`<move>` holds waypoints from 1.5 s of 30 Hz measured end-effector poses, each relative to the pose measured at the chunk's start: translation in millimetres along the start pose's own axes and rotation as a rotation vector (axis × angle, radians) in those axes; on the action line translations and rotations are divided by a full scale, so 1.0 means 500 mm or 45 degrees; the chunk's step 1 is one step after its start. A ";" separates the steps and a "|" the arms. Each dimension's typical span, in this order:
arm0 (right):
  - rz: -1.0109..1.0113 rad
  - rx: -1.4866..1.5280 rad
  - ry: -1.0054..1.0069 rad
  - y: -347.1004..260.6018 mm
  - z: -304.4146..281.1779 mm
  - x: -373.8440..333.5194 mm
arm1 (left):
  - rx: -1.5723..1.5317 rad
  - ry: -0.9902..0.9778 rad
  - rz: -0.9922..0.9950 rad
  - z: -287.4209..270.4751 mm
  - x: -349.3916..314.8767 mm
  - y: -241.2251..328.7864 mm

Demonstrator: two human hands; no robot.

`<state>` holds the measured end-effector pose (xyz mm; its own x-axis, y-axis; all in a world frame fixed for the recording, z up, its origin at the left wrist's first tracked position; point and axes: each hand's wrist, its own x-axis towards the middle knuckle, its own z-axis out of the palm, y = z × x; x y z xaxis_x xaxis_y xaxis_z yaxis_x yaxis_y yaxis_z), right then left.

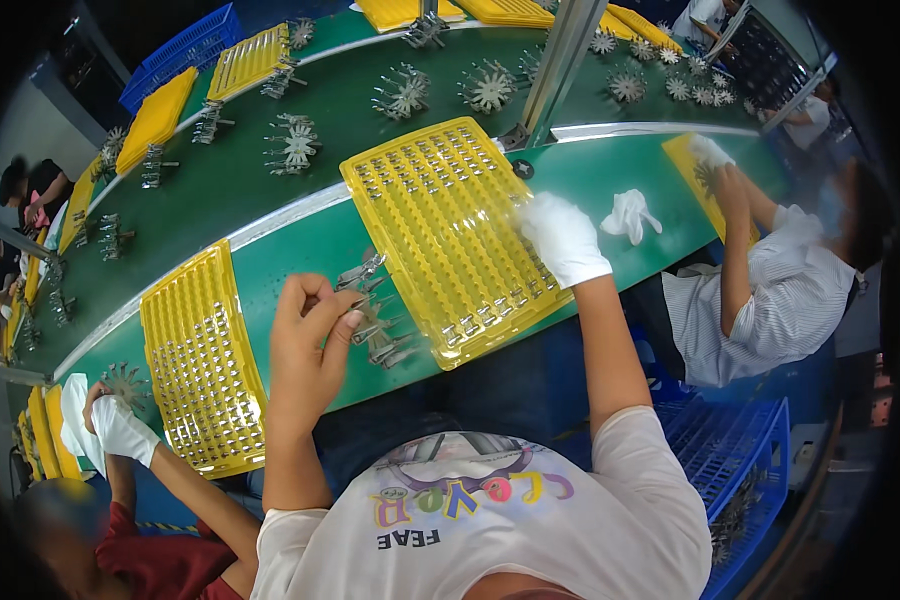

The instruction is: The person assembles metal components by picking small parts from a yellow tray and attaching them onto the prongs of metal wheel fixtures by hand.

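Note:
My bare left hand (312, 335) is closed, thumb and fingertips pinching a cluster of silvery metal clips (382, 338) just left of a yellow tray (440, 240). Small shiny metal pieces fill rows at the tray's far end, and more lie along its near end; the middle slots look bare. Over the tray's right edge is my right hand (565, 240) in a white glove. Its fingers are smeared by motion, so whether they hold anything does not show.
A second yellow tray (205, 360) of metal pieces lies to the left, beside a co-worker's gloved hands (115, 425). A crumpled white glove (631, 216) rests at right. Beyond a metal rail, a green belt (350, 150) carries several star-shaped clusters. A metal post (560, 75) rises behind the tray.

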<state>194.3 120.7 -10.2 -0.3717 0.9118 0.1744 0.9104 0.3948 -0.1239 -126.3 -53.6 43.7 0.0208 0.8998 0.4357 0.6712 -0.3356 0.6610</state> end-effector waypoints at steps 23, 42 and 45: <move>-0.542 1.081 0.201 -0.270 -0.102 -0.066 | -0.276 -0.043 -0.024 -0.018 0.017 -0.006; -0.561 1.222 0.139 -0.304 -0.093 -0.058 | 0.059 0.044 0.133 -0.017 -0.002 0.013; -0.575 1.126 0.144 -0.318 -0.105 -0.064 | 0.111 0.014 0.133 -0.021 -0.006 0.008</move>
<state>71.0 22.7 55.1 -0.5878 0.6579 0.4708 0.2083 0.6854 -0.6977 -131.5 -60.6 51.2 0.0861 0.8579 0.5066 0.7277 -0.4015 0.5561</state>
